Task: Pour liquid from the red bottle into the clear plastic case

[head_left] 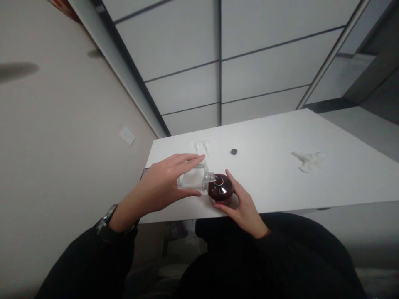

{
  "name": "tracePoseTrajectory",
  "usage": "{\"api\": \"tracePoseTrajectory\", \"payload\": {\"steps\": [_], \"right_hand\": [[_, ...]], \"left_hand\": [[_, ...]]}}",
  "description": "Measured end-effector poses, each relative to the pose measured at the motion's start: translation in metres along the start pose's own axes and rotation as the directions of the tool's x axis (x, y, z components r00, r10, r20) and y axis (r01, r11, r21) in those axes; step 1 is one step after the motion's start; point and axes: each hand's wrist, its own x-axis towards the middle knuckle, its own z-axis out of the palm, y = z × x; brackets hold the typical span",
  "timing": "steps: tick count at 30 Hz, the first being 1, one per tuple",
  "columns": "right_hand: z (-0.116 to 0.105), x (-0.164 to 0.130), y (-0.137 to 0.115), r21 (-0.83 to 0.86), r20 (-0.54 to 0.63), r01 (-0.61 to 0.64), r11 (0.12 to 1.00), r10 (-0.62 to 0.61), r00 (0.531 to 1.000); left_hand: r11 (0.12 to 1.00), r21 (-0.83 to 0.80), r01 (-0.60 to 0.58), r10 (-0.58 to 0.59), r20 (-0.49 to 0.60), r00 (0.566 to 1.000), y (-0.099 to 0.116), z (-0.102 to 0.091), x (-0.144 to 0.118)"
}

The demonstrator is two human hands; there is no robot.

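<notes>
My left hand (165,180) is closed around a clear square glass bottle (191,178), which lies tilted on its side in the air with its neck toward the right. The bottle's mouth is right at the opening of a dark red round glass bottle (220,192). My right hand (245,207) grips that red bottle by its right side and base, near the table's front edge. Whether liquid is flowing between the two cannot be made out. A small dark cap (233,152) lies on the table beyond the red bottle.
The white table (264,166) stands by white panelled doors (183,45). On it are a crumpled white tissue (308,161) to the right and a whitish, partly see-through item (201,146) at the back left. A wall with an outlet (127,136) borders the left side.
</notes>
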Motion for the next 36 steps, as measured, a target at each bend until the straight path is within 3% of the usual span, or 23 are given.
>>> {"api": "tracePoseTrajectory", "payload": {"steps": [36], "right_hand": [[0.0,-0.001,0.002,-0.023,-0.01,0.006,1.0,-0.006,1.0]], "left_hand": [[0.985,0.17,-0.041,0.029,0.073,0.997,0.004,-0.016,0.008]]}}
